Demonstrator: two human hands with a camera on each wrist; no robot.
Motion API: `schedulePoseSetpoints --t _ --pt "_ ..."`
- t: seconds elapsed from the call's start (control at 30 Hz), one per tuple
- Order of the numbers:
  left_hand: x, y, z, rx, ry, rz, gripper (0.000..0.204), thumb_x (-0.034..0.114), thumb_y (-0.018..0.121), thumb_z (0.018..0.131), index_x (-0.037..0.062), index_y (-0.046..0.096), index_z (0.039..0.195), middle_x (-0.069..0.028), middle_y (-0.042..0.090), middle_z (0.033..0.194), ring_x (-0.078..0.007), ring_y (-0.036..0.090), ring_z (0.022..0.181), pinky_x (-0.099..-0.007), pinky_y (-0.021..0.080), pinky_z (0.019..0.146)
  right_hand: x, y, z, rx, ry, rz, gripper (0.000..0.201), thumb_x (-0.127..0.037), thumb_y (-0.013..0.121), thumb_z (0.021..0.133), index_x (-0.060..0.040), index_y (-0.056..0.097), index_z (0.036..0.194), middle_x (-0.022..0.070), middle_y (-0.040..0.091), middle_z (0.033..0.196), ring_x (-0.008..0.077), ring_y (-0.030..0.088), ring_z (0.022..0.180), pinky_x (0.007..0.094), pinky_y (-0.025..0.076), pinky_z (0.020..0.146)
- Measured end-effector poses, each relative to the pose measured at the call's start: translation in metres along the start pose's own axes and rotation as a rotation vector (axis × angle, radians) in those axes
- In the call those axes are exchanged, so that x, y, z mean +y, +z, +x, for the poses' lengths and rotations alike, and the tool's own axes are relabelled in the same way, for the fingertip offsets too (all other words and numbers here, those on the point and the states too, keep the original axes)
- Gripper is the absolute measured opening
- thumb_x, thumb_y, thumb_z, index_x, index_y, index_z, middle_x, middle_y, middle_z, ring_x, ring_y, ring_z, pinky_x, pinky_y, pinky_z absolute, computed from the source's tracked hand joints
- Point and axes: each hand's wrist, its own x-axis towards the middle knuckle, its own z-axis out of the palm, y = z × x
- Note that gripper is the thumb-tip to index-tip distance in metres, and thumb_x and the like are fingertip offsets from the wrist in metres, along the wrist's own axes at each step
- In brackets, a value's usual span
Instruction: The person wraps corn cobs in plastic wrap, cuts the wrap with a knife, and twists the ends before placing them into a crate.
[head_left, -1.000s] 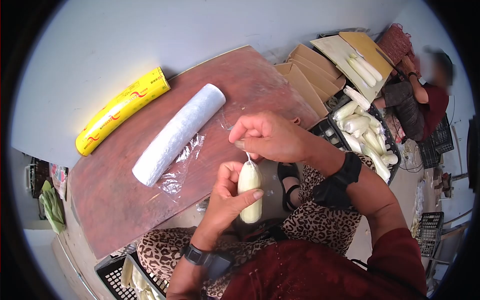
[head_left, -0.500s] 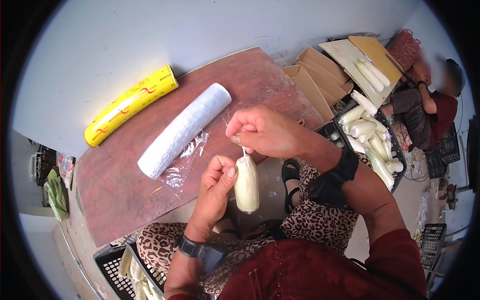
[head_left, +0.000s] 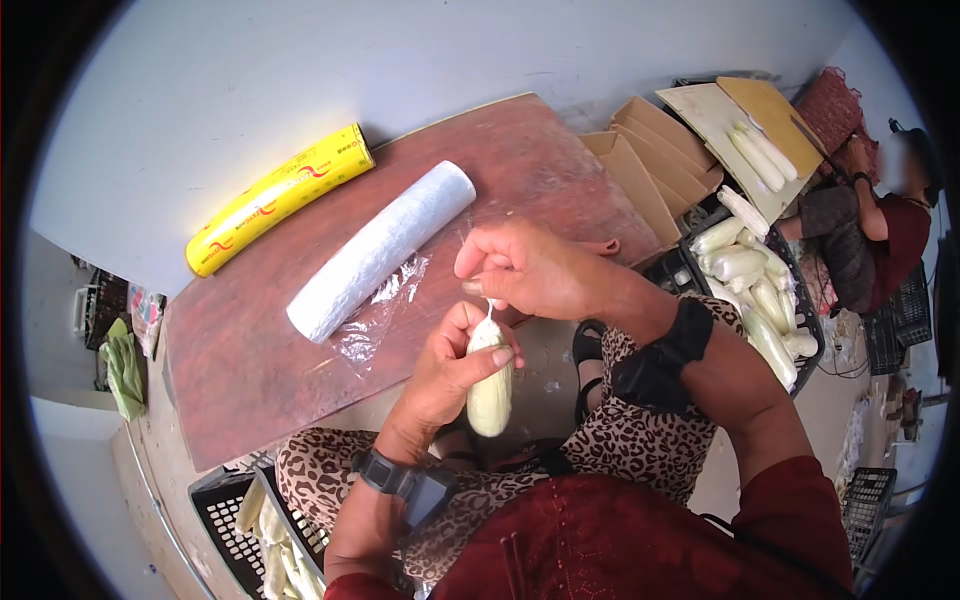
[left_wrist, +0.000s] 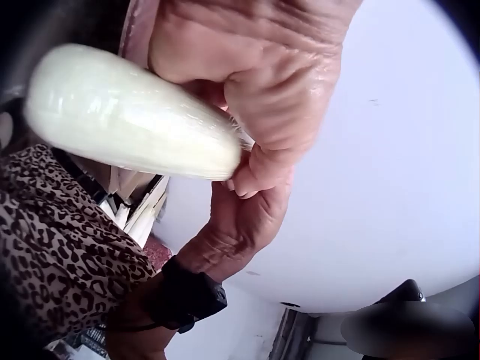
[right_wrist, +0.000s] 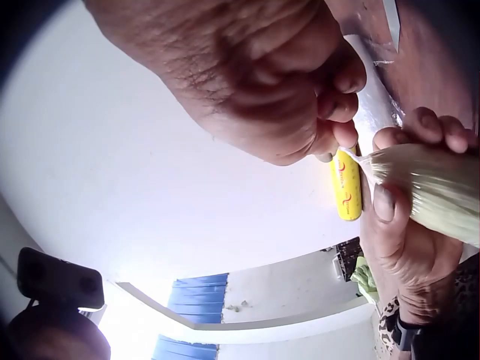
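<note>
An ear of corn in pale husk, wrapped in clear film, hangs upright over the near edge of the table. My left hand grips its upper part, the thumb lying across the front. Just above, my right hand pinches the twisted film tail at the ear's top between thumb and curled fingers. Film lies tight and shiny along the ear in the left wrist view. A roll of clear film lies on the table beyond my hands, with a loose crumpled flap at its near side.
A yellow printed roll lies at the reddish table's back edge by the wall. Cardboard boxes and a black crate of husked ears stand right. Another crate is below left. A person sits far right.
My left thumb came off the ear's front to its side near the top, then went back across it. The right hand kept pinching the twisted film. The head view shifted slightly.
</note>
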Motion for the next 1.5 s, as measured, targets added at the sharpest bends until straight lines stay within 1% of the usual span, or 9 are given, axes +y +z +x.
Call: schedulePoseSetpoints --t 0.37,0.47,0.63,0.77,0.87,0.97,1.2,1.4,1.5 --pt "-0.002 0.0 -0.001 0.087 -0.059 0.368 0.021 0.021 0.048 0.1 0.004 0.06 0.097 -0.003 0.061 0.081 -0.0119 0.06 0.076 -0.0253 0.049 0.069 0.018 -0.003 0.008 0.028 -0.022 -0.222 0.01 -0.01 0.063 0.087 0.0002 0.061 0.087 0.0044 0.063 0.07 0.0084 0.057 0.064 0.0268 0.046 0.057" --pt "-0.011 -0.003 -0.001 0.069 0.007 0.431 0.026 0.026 0.047 0.099 0.0027 0.057 0.094 -0.0078 0.062 0.083 -0.0172 0.062 0.074 -0.0296 0.052 0.068 0.017 0.002 0.005 0.023 0.003 -0.286 0.011 -0.011 0.064 0.088 -0.0002 0.062 0.086 0.003 0.061 0.068 0.0074 0.056 0.065 0.0266 0.045 0.057" --pt "-0.003 0.001 -0.005 0.171 -0.066 0.15 0.023 0.024 0.049 0.096 0.0029 0.055 0.09 -0.0109 0.063 0.081 -0.02 0.063 0.073 -0.0316 0.053 0.068 0.029 -0.013 0.014 0.266 -0.028 -0.159 0.009 -0.01 0.062 0.089 -0.0008 0.062 0.089 -0.0001 0.06 0.071 0.0054 0.055 0.068 0.0235 0.044 0.058" --pt "-0.007 -0.009 -0.005 0.176 -0.077 0.055 0.02 0.022 0.05 0.095 0.0032 0.055 0.09 -0.0128 0.063 0.082 -0.0232 0.064 0.072 -0.0341 0.054 0.068 0.007 -0.023 -0.003 -0.058 -0.144 0.244 0.013 -0.002 0.06 0.087 0.0005 0.06 0.1 0.0027 0.062 0.095 0.0042 0.056 0.07 0.0219 0.047 0.062" --pt "-0.004 -0.007 -0.006 0.115 -0.078 -0.023 0.021 0.021 0.049 0.096 0.0026 0.058 0.091 -0.0106 0.064 0.083 -0.0199 0.065 0.073 -0.0312 0.053 0.069 0.008 -0.008 -0.01 -0.331 -0.194 0.121 0.019 0.002 0.059 0.086 0.0023 0.059 0.105 0.0075 0.056 0.114 0.0057 0.059 0.073 0.0223 0.049 0.064" --pt "-0.005 -0.008 -0.007 0.058 -0.094 0.007 0.021 0.02 0.051 0.094 0.0004 0.056 0.092 -0.0145 0.063 0.082 -0.0257 0.064 0.071 -0.0375 0.054 0.068 0.004 0.0 -0.012 -0.449 -0.131 0.204 0.022 0.004 0.058 0.085 0.0024 0.059 0.107 0.0111 0.05 0.125 0.0089 0.063 0.075 0.0235 0.05 0.065" --pt "-0.004 -0.008 -0.007 -0.003 -0.111 -0.011 0.025 0.021 0.05 0.094 -0.0024 0.057 0.097 -0.0155 0.063 0.084 -0.0262 0.065 0.074 -0.0383 0.054 0.072 0.009 -0.007 -0.011 -0.252 -0.148 -0.197 0.005 -0.003 0.062 0.083 0.0005 0.061 0.086 0.0088 0.064 0.076 0.0172 0.063 0.071 0.0312 0.048 0.065" --pt "0.0 -0.009 -0.003 -0.001 -0.089 -0.076 0.036 0.024 0.048 0.096 -0.0051 0.053 0.117 -0.0173 0.064 0.101 -0.0265 0.064 0.092 -0.0365 0.052 0.085 0.028 -0.007 -0.006 0.02 -0.221 -0.294 0.008 -0.008 0.06 0.084 -0.0003 0.062 0.083 0.0088 0.063 0.07 0.0148 0.059 0.065 0.0326 0.046 0.061" --pt "0.0 -0.011 -0.002 0.007 -0.106 -0.053 0.038 0.023 0.049 0.096 -0.0044 0.052 0.122 -0.0181 0.064 0.108 -0.0261 0.063 0.097 -0.0361 0.051 0.089 0.021 -0.009 -0.002 0.017 -0.042 -0.319 0.012 -0.012 0.062 0.082 -0.0002 0.065 0.083 0.0172 0.066 0.079 0.0293 0.065 0.077 0.0394 0.049 0.069"
